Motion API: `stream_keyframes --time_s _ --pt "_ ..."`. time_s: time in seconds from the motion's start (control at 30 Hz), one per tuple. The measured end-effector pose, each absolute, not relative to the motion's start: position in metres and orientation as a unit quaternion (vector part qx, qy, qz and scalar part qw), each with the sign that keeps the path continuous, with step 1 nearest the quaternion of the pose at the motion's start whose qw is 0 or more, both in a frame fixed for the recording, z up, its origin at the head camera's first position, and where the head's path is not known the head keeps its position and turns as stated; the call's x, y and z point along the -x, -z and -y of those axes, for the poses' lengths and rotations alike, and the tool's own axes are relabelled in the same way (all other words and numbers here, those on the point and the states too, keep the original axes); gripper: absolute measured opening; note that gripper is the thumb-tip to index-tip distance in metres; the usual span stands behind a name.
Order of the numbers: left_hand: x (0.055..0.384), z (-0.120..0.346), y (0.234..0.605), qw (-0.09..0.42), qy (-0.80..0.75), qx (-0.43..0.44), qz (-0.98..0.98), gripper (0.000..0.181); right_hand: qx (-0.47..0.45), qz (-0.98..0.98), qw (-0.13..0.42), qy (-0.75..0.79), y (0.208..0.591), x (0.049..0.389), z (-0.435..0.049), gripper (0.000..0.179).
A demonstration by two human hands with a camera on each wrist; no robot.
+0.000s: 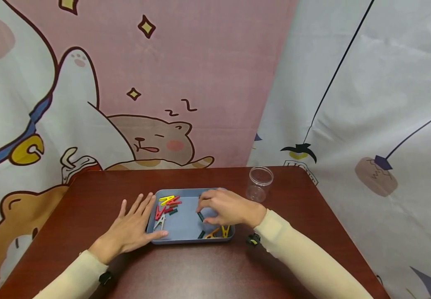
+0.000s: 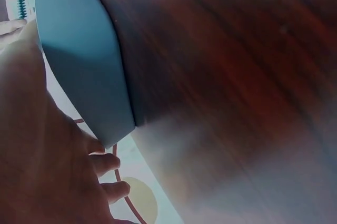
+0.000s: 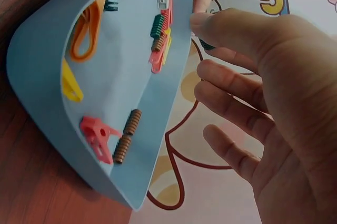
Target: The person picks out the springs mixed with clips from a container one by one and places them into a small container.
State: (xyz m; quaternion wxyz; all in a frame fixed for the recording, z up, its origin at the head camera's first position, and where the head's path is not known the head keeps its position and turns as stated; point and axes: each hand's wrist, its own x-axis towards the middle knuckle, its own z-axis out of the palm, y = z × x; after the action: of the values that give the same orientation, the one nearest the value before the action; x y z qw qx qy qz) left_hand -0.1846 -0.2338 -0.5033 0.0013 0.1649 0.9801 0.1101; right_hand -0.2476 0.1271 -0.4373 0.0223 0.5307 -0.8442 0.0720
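Between thumb and fingertips, my right hand pinches a dark green spring above the blue-grey tray. The same spring shows between the fingers in the left wrist view. My left hand lies with fingers spread along the tray's left side, its thumb over the near rim. At the tray's left are yellow, red and white clips with green and brown springs. Nearer the right end lie an orange clip, a yellow clip, a red clip and brown springs, partly hidden by my right hand in the head view.
A clear round jar stands open on the brown table, behind and right of the tray. A printed curtain hangs behind the table and along its right side.
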Motion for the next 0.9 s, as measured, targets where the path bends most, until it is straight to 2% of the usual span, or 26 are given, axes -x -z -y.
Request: stream_keyframes --time_s 0.73,0.9 --pt "0.176 0.235 0.494 0.040 -0.129 -0.174 -0.975 0.137 -0.443 0.887 0.070 -0.113 0.430 0.248 -0.182 0.033" --pt "0.176 0.236 0.496 0.036 -0.125 -0.180 -0.975 0.138 -0.421 0.893 0.081 -0.133 0.429 0.248 -0.190 0.034"
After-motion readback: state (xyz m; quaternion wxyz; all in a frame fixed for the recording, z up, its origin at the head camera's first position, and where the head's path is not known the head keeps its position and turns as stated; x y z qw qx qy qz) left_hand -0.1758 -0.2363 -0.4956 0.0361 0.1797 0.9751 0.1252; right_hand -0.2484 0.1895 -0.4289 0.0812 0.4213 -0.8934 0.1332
